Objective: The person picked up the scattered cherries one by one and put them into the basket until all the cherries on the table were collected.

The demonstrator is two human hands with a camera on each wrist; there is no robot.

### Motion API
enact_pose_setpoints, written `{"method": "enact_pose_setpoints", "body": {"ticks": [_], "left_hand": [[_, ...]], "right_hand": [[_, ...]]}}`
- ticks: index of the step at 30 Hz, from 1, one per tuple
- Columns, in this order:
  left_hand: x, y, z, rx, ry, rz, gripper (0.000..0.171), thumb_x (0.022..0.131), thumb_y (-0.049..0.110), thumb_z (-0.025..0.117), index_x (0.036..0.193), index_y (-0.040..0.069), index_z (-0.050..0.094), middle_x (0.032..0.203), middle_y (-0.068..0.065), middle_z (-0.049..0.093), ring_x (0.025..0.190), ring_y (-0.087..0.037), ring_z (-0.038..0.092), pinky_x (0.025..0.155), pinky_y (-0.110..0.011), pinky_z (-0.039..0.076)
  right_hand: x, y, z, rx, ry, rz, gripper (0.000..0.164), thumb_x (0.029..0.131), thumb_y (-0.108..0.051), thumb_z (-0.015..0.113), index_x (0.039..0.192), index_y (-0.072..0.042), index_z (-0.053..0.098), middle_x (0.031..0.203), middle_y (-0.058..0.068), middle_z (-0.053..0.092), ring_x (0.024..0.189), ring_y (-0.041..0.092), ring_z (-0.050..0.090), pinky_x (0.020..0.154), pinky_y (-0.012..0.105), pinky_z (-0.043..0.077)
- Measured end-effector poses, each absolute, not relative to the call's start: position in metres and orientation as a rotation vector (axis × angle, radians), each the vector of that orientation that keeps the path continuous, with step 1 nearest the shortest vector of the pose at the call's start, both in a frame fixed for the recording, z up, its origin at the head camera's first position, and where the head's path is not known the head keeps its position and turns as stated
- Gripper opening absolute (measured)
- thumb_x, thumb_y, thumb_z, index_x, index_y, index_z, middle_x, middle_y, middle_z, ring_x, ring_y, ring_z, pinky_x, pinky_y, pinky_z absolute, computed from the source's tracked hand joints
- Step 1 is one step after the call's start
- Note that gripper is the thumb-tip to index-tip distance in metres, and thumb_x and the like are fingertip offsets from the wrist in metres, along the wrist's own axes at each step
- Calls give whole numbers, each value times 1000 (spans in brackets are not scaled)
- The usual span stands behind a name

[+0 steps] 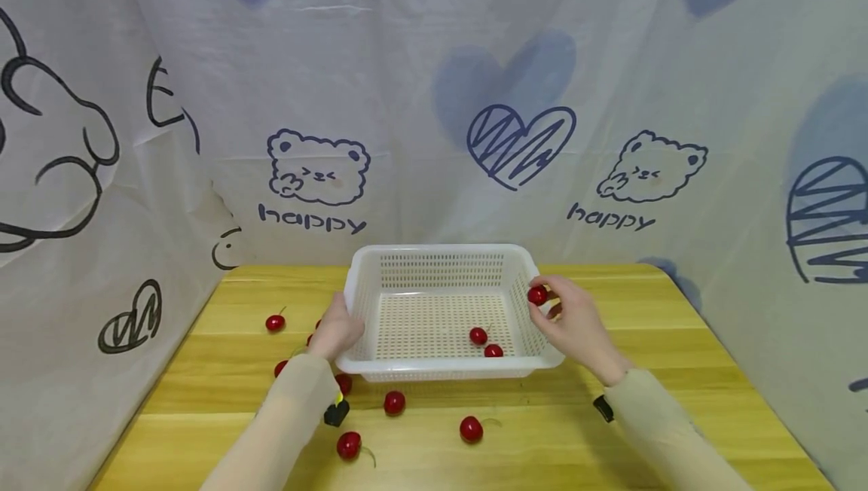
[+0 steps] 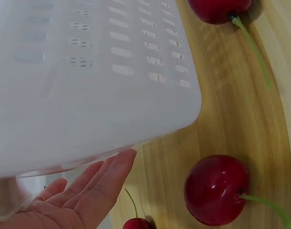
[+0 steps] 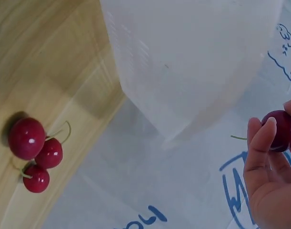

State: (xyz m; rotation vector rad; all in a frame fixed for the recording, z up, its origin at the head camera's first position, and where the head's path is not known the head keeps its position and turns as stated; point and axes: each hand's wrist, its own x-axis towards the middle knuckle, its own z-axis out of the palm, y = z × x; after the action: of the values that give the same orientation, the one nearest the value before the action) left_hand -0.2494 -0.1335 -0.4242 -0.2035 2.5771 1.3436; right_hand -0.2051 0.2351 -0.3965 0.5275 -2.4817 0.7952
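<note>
A white plastic basket [image 1: 444,365] with slotted walls is at the middle, two red cherries [image 1: 478,336] lying inside near its front right. My left hand [image 1: 337,331] grips the basket's left side; in the left wrist view its fingers [image 2: 105,186] lie along the outer wall, with the thumb side partly hidden. At the basket's right rim, my right hand [image 1: 573,321] pinches one cherry [image 1: 537,295] between thumb and fingertips. The right wrist view shows a green stem on that held cherry [image 3: 280,131]. Whether the basket's base touches the table cannot be told.
Several loose cherries lie on the wooden table [image 1: 678,416], among them one at the far left [image 1: 275,322], one in front of the basket [image 1: 395,403] and one nearer right [image 1: 471,429]. Some are partly hidden by my left arm. A patterned cloth [image 1: 420,99] hangs behind the table.
</note>
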Motion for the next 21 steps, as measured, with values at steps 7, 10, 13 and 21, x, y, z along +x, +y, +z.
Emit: {"method": "enact_pose_setpoints", "body": {"ticks": [7,10,13,21], "left_hand": [[-247,-133,-422,-198,2569,1359,59,95,0,48,149,2,23,141,-28,47,127,-44,54,100,-62,52],[-247,-133,-422,-203,2574,1357,60,94,0,48,148,2,23,141,-28,47,127,-44,54,100,-62,51],[-247,-132,-423,-206,2571,1361,60,94,-1,48,148,2,24,141,-28,48,126,-44,55,100,-62,52],[-247,-134,-424,-216,2580,1344,60,93,-1,49,148,2,24,141,-27,48,127,-44,53,102,-65,49]], "right_hand": [[-212,223,-409,564,-2527,753,29,85,-3,74,111,-2,63,101,11,68,84,19,64,63,31,59],[-215,221,-417,569,-2569,726,30,84,-3,74,112,-2,63,103,11,69,84,19,63,66,28,57],[-216,220,-423,557,-2621,692,31,84,-4,75,112,-2,64,105,11,69,83,18,63,70,28,57],[-218,217,-429,537,-2663,695,31,86,-6,75,114,-6,64,107,8,68,88,17,65,74,31,59]]}}
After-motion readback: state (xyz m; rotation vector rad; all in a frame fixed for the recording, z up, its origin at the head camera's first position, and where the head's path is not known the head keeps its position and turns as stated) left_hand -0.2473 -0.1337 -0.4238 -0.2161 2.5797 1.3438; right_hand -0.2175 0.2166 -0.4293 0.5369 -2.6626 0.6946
